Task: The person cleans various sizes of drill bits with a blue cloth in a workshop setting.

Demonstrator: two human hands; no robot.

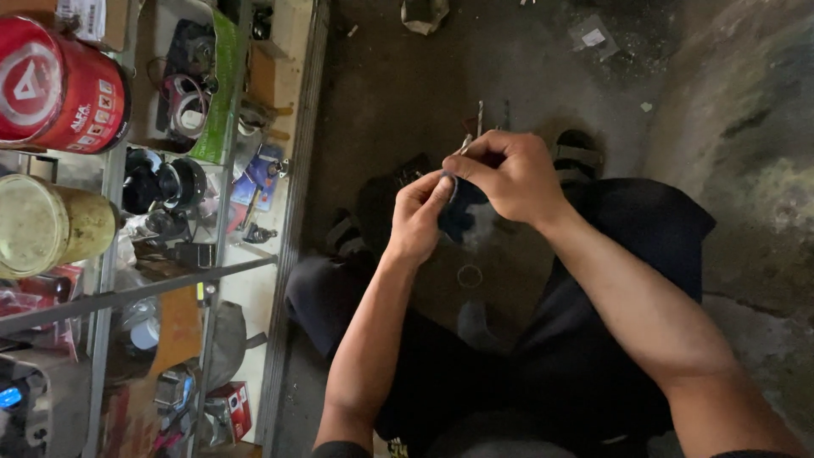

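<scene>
My left hand [418, 216] and my right hand [509, 174] meet above my lap, both pinched on a small dark blue part [458, 212] held between them. The right hand's fingers curl over the top of the part, and a thin metal piece [465, 144] sticks up from that grip. The left thumb and forefinger press the part's left edge. What the part is exactly is too small and dark to tell. Below, my legs in dark trousers [593, 339] and sandalled feet [578, 155] rest on a dirty concrete floor.
A glass-shelved metal cabinet [212, 271] stands at the left, packed with small parts and boxes. On top sit a red tin [55, 85] and a yellowish jar [47, 225]. A small ring [469, 276] lies on the floor between my legs. Scraps litter the floor [593, 38].
</scene>
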